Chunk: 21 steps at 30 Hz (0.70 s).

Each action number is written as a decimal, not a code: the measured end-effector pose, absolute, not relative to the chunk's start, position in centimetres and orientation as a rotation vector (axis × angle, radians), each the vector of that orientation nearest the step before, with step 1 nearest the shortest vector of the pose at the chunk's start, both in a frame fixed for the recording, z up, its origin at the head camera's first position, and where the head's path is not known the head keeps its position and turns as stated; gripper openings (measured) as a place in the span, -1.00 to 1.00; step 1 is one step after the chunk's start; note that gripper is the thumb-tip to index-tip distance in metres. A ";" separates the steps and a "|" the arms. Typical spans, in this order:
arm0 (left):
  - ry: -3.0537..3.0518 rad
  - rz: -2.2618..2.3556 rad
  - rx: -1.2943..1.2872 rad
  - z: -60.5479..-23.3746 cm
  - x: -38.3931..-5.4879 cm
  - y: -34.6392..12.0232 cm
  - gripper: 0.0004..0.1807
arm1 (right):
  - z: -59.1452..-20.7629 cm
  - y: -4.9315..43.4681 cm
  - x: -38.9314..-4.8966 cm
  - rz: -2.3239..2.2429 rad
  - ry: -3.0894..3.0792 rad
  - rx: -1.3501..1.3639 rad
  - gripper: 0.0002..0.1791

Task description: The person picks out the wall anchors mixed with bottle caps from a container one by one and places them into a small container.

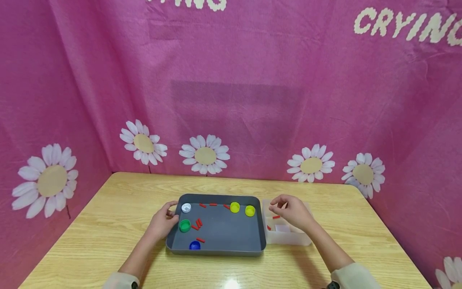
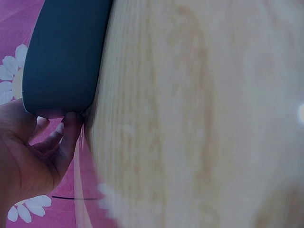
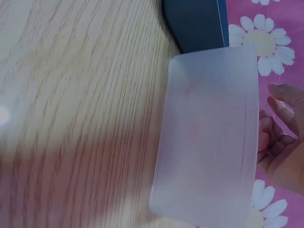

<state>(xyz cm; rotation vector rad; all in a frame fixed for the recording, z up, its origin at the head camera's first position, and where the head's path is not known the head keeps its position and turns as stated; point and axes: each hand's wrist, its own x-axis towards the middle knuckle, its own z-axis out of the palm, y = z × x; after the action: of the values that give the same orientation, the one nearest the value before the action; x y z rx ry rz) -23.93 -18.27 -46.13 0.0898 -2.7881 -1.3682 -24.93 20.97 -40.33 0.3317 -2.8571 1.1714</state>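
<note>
Closest to my head camera are two pale sleeves [image 1: 355, 277], with bare arms over the wood table [image 1: 202, 273]. The left hand [image 1: 163, 221] holds the left end of the gray tray [image 1: 232, 235] with bent fingers. In it lie red sticks [image 1: 200, 240], a white cap [image 1: 186, 207] far left, a green cap [image 1: 185, 225] and blue cap [image 1: 195, 245] nearer, and yellow caps [image 1: 250, 210] far right. The right hand [image 1: 294, 212] hangs over the cloudy box [image 1: 288, 239] on the right, which has red sticks too; its finger and thumb tips nearly meet, but I can't tell if they pinch anything. I think such a small stick could slip if pinched crookedly, and a tug from the left hand could make the caps slide. The table is light, with a shiny spot [image 1: 232, 284] near me; pink cloth [image 1: 234, 60] with daisies [image 1: 205, 155] hangs behind and on both sides. My left wrist camera shows fingers curled against the tray's outer wall. My right wrist camera shows the box's side, close by the tray, and loosely bent fingers past its top edge.
</note>
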 end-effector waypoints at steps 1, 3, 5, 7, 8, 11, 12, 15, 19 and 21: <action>-2.788 -1.369 0.091 -46.1 -23.9 -18.3 -0.46 | -40.3 20.8 -24.9 1.187 -2.854 0.337 -0.83; -2.791 -1.369 0.094 -46.1 -23.9 -18.3 -0.47 | -40.2 20.4 -24.9 1.211 -2.850 0.363 -0.82; -2.790 -1.374 0.096 -46.1 -23.9 -18.3 -0.47 | -40.2 20.0 -24.9 1.242 -2.847 0.363 -0.82; -2.784 -1.376 0.094 -46.1 -24.0 -18.3 -0.47 | -40.3 19.7 -24.9 1.257 -2.846 0.377 -0.82; -2.782 -1.376 0.093 -46.1 -24.0 -18.3 -0.47 | -40.4 19.5 -25.0 1.260 -2.845 0.384 -0.82; -2.776 -1.372 0.090 -46.2 -24.1 -18.3 -0.47 | -40.6 18.9 -25.0 1.268 -2.843 0.387 -0.83; -2.776 -1.370 0.089 -46.3 -24.1 -18.3 -0.47 | -40.6 18.7 -25.0 1.262 -2.844 0.397 -0.83; -2.779 -1.362 0.089 -46.3 -24.1 -18.3 -0.47 | -40.7 18.1 -25.1 1.254 -2.844 0.413 -0.82; -2.779 -1.362 0.094 -46.3 -24.1 -18.3 -0.47 | -40.7 17.3 -25.0 1.236 -2.855 0.445 -0.82; -2.777 -1.366 0.097 -46.3 -24.1 -18.2 -0.47 | -40.7 16.9 -25.0 1.224 -2.857 0.462 -0.83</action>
<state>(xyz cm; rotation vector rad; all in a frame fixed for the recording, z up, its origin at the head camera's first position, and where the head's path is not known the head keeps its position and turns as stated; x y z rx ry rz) -24.05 -18.25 -46.25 0.0966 -2.7770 -1.3658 -24.96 16.95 -40.67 0.4620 -2.8568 1.2241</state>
